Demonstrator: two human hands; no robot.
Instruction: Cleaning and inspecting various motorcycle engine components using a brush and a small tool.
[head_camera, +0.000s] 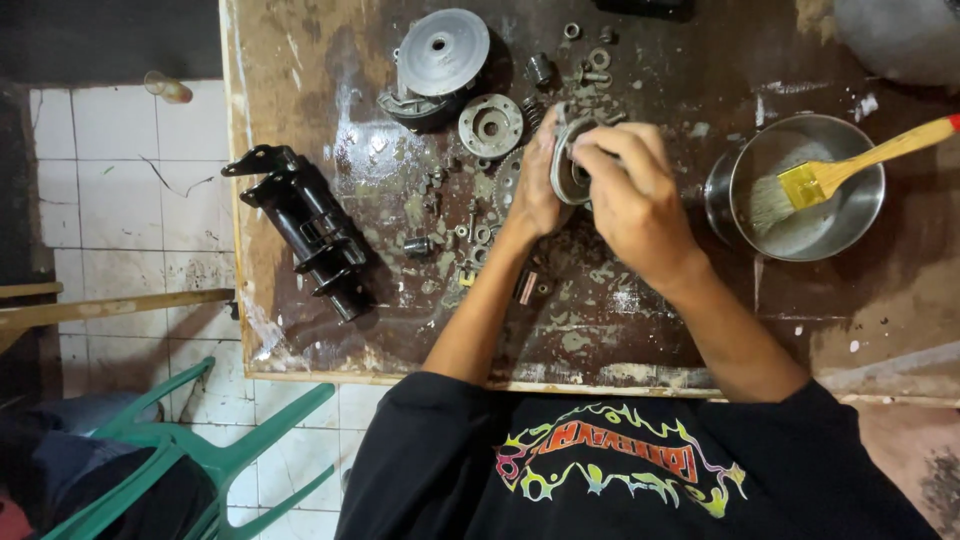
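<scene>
1. We find no packages, boxes, labels, signs or screens anywhere on the worn brown wooden table (300, 60) or on the white tiled floor (120, 200) beside it.
2. The only printed thing we see is 1 graphic on the chest of the person's black T-shirt (620, 470): a wide, flame-edged emblem, red and orange along its top, shading to yellow and green below, with a thin purple outline. It sits centred at the bottom of the view.

brush (815, 180) in bowl (862, 215) | bowl right of hands | casing (315, 230) left
</scene>
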